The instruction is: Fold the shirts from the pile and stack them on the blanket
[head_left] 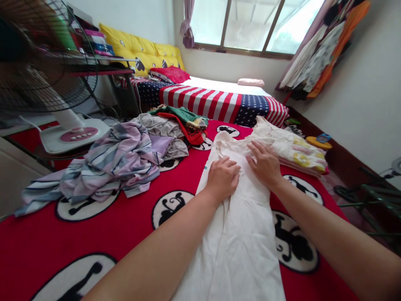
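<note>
A long white garment (244, 234) is laid out on the red bedspread, folded in lengthwise and a little wrinkled. My left hand (222, 177) rests on its upper part, palm down, with the fingers slightly bent over the cloth. Just to the right, my right hand (265, 163) lies flat near the garment's far end, its fingers stretched out. Neither hand appears to grip the fabric, though the left fingertips press against it. Beyond my right hand sits a stack of folded clothes (297, 154), white with yellow and pink patches on top.
Crumpled striped cloth (122, 154) is heaped at the left, with grey, red and green clothes (184, 117) behind it. A fan (72, 129) stands at the left edge. Past the red bedspread (131, 234) is another bed (203, 100) under a window. Clothes (326, 54) hang at right.
</note>
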{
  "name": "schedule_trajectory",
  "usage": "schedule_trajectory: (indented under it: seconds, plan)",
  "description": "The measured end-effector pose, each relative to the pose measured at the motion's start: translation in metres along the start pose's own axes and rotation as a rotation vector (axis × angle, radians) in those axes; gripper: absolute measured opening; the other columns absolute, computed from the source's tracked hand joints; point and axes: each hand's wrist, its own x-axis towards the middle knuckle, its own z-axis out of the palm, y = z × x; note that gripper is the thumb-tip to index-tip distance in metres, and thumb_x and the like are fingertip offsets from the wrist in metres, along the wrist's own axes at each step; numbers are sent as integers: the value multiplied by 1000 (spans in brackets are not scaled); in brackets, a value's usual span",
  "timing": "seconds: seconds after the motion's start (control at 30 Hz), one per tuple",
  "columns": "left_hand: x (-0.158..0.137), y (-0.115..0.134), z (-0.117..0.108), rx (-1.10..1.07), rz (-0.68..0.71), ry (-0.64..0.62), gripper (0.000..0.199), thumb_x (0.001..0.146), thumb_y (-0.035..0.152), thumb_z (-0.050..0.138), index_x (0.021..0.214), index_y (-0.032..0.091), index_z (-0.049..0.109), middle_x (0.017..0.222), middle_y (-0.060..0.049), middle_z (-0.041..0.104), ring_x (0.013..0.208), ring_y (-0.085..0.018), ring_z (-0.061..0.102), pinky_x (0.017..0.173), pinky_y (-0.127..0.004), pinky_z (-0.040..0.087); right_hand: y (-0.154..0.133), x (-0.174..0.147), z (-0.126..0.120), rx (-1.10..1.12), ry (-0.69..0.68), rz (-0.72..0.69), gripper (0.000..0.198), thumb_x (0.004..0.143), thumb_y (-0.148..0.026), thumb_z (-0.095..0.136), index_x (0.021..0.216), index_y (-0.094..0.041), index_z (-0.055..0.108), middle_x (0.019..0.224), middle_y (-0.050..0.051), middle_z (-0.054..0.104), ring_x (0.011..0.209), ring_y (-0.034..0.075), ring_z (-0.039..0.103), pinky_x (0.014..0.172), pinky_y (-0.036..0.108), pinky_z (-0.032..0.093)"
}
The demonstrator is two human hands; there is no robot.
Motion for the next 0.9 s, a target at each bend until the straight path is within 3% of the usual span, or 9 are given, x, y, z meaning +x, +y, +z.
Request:
schedule_trajectory:
  seconds: [0.1,0.17,0.23,0.33,0.4,0.5,0.67,0.8,0.9]
  plan:
    - [2,-2,8,73,-73,-78,38,88,35,54,124,22,60,137,-8,56,132,-26,42,108,-45,32,18,3,9,-104,-269,77,59,96,-47,32,148,-19,33,158,7,19,145,29,15,111,65,14]
    - [3,-3,12,107,-113,-124,44,90,39,49,130,22,56,145,-9,48,136,-27,38,111,-48,28,25,10,11,-114,-411,119,61,97,-50,28,150,-21,30,159,6,14,146,29,13,108,68,16]
    - [4,-5,13,126,-125,-163,46,92,41,45,134,24,53,149,-8,42,139,-27,34,113,-48,25,23,11,6,-129,-456,132,62,96,-52,30,150,-21,29,159,7,12,146,29,13,109,67,16]
    - [5,-7,11,130,-112,-199,48,93,42,43,136,24,51,151,-8,40,140,-27,32,114,-47,23,7,-13,-9,-122,-347,53,61,96,-49,36,149,-18,32,158,11,18,145,28,16,111,63,16]
    - [6,-10,8,114,-103,-209,47,94,40,42,137,23,50,151,-8,40,140,-26,32,114,-46,23,-11,-49,-21,-51,-284,-56,60,97,-47,37,149,-18,32,157,13,19,145,28,17,111,62,18]
    - [7,-12,5,72,-119,-207,48,93,33,46,139,21,48,151,-9,39,140,-23,33,115,-41,23,-40,-114,-42,119,-325,-166,55,98,-43,36,149,-22,32,157,13,21,145,28,16,109,62,24]
    - [8,-10,2,15,-135,-193,60,89,33,54,144,16,40,153,-14,34,142,-23,30,116,-39,22,-73,-187,-84,319,-323,-191,43,97,-32,43,139,-20,47,152,15,34,140,28,31,109,58,30]
    - [1,-8,-7,-31,-107,-289,61,85,28,59,143,15,42,154,-17,31,145,-26,23,117,-44,19,-81,-223,-119,474,-217,-153,35,94,-19,45,126,-25,56,141,12,50,126,23,51,102,42,47]
    - [-19,-10,-26,-105,-60,-353,61,81,18,62,140,17,46,153,-17,31,144,-26,25,115,-40,26,-82,-254,-137,500,-182,-186,41,92,-13,44,126,-33,57,128,7,60,116,21,59,94,37,54]
